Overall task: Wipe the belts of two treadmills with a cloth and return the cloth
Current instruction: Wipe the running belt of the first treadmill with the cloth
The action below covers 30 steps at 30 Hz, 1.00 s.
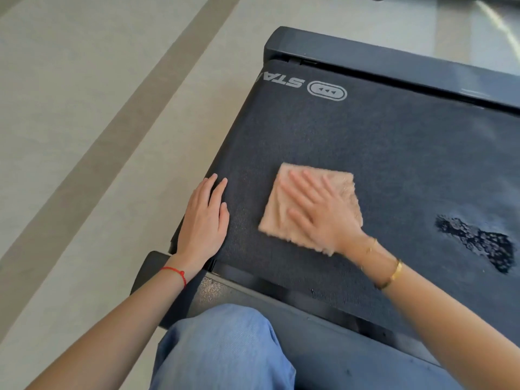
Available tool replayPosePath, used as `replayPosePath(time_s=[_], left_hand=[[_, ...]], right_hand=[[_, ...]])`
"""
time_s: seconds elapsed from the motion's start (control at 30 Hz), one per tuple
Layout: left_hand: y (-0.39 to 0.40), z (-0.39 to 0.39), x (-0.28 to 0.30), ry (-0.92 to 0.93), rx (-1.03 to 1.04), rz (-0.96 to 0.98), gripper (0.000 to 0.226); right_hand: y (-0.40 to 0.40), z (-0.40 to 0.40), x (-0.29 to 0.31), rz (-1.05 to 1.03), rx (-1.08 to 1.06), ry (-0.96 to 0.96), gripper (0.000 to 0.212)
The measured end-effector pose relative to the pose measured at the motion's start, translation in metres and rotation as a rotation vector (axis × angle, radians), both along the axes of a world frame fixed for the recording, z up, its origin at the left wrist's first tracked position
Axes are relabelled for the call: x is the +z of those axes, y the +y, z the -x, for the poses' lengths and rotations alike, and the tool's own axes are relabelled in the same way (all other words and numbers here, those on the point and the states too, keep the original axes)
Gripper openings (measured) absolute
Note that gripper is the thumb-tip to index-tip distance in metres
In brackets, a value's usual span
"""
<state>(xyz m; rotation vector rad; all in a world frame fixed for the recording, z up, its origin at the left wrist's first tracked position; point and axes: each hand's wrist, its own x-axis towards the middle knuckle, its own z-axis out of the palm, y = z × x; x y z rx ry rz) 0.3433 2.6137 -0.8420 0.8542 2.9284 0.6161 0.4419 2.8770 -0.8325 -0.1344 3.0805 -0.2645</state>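
Observation:
A dark grey treadmill belt (380,142) fills the right half of the view, with a white logo near its far left end. A folded beige cloth (344,184) lies flat on the belt. My right hand (315,209) presses on the cloth with straight, spread fingers. My left hand (204,220) rests flat on the belt's left end, a little left of the cloth. A dark wet patch (475,240) shows on the belt to the right of the cloth.
The treadmill's black side rail (394,61) runs along the far edge, and another rail (309,302) runs along the near edge. Pale floor with a darker stripe (98,164) lies to the left. My knee in blue jeans (225,347) is at the bottom.

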Motion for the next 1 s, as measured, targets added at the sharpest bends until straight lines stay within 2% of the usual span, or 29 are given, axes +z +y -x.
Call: replayPosePath(time_s=[0.07,0.13,0.23,0.3,0.37,0.5,0.7,0.8,0.87,0.93,1.0], left_hand=[[0.0,0.0,0.0,0.007,0.008,-0.002,0.047],[0.001,0.0,0.001,0.014,0.004,0.008,0.048],[-0.002,-0.002,0.004,0.005,-0.016,0.018,0.048],[-0.007,-0.007,0.006,-0.002,-0.012,0.018,0.047],[-0.016,-0.016,0.008,-0.016,0.017,0.004,0.047],[-0.032,-0.036,0.011,-0.041,0.065,-0.029,0.046],[-0.034,-0.046,0.017,-0.052,0.126,-0.043,0.046],[-0.036,-0.047,0.016,-0.056,0.169,-0.139,0.041],[-0.038,-0.048,0.016,-0.048,0.222,-0.22,0.026],[-0.039,-0.049,0.016,-0.029,0.201,-0.238,0.018],[-0.039,-0.048,0.015,-0.015,0.136,-0.203,0.023]], right_hand=[[0.014,0.021,0.005,0.026,-0.255,-0.034,0.057],[0.008,0.024,0.007,0.029,-0.345,-0.043,0.058],[-0.033,-0.013,0.001,-0.034,-0.121,0.013,0.059],[-0.061,-0.043,-0.005,-0.005,0.027,0.032,0.059],[-0.072,-0.055,-0.009,0.026,0.083,0.036,0.058],[-0.064,-0.024,-0.006,0.0,0.114,0.009,0.056],[-0.085,0.093,0.007,-0.02,-0.117,-0.028,0.058],[-0.127,0.089,0.003,-0.048,0.079,-0.014,0.058],[-0.14,0.069,-0.002,-0.03,0.188,-0.007,0.057],[-0.129,0.061,-0.001,0.023,0.209,-0.016,0.057],[-0.103,0.064,0.0,-0.009,0.132,-0.006,0.058]])
